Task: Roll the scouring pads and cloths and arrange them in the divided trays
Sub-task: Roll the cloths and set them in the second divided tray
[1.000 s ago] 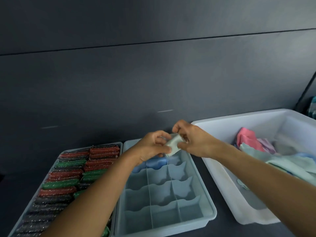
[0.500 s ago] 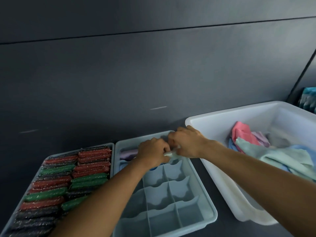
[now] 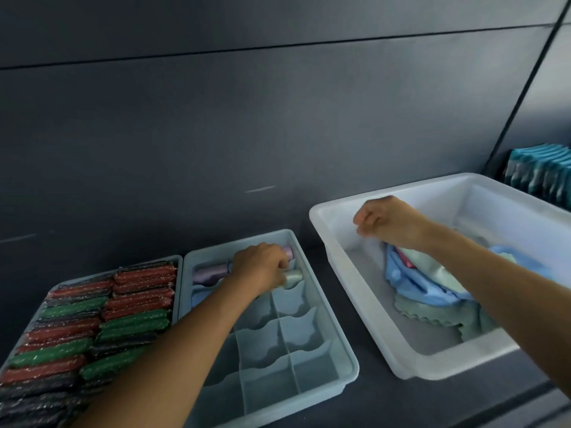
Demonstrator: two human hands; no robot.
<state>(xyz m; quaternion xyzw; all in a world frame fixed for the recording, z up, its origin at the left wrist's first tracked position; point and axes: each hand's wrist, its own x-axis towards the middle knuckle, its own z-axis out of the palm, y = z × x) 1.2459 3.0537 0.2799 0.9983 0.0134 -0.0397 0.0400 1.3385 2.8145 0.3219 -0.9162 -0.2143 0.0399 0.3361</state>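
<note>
My left hand [image 3: 262, 268] reaches into the far right compartment of the blue-grey divided tray [image 3: 312, 376] and grips a pale green rolled cloth [image 3: 294, 277] lying there. A lilac roll [image 3: 210, 271] and a pale blue roll [image 3: 200, 296] lie in the far left compartments, and another lilac roll [image 3: 288, 251] peeks out behind my fingers. My right hand [image 3: 386, 222] hovers over the white bin [image 3: 364, 291] with loosely curled fingers, holding nothing. Loose blue, green and pink cloths [image 3: 432, 287] lie in the bin under my right forearm.
A second tray at the left is packed with rolled red, green and dark scouring pads [image 3: 92, 329]. Several near compartments of the divided tray hold nothing. A teal stack [image 3: 543, 174] stands at the far right behind the bin. A dark wall runs close behind.
Both hands held the pale green roll together above the tray. Now my left hand alone has it down in a compartment, and my right hand has let go and moved right over the bin.
</note>
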